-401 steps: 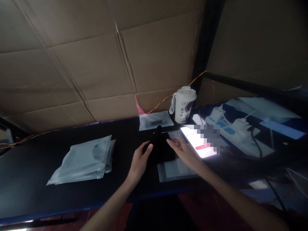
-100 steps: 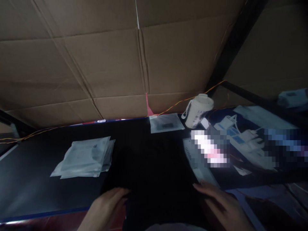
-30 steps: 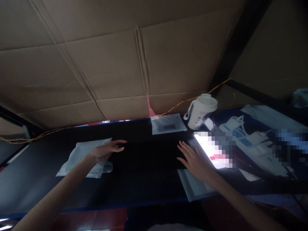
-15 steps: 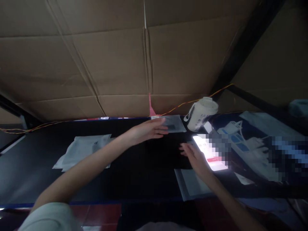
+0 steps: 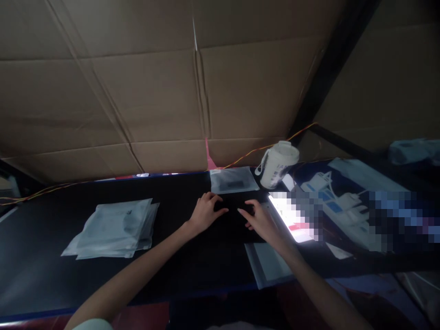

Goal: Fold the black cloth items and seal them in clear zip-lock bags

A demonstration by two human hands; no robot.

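My left hand (image 5: 206,213) is over the middle of the black table (image 5: 185,270), fingers curved with thumb and forefinger apart, nothing visible between them. Facing it, my right hand (image 5: 256,219) has its thumb and forefinger apart too; between them is only dark surface. A translucent zip bag (image 5: 233,180) lies flat just beyond both hands. Left of my left forearm is a stack of similar bags (image 5: 112,229). Another bag (image 5: 270,263) lies partly beneath my right forearm. A lit phone (image 5: 290,220) is right beside my right hand.
A white lidded cup (image 5: 279,165) with a strap stands at the back right. White and blue packages (image 5: 330,197) lie farther right. Cardboard (image 5: 154,91) rises behind the table, with a red and yellow cord (image 5: 252,150) along its base. A dark metal frame (image 5: 326,78) slants at the right.
My left hand has drawn back from the rear bag toward the middle, its fingers now curled. My right hand has shifted slightly left. The view has turned slightly, and the left stack shows more fully.
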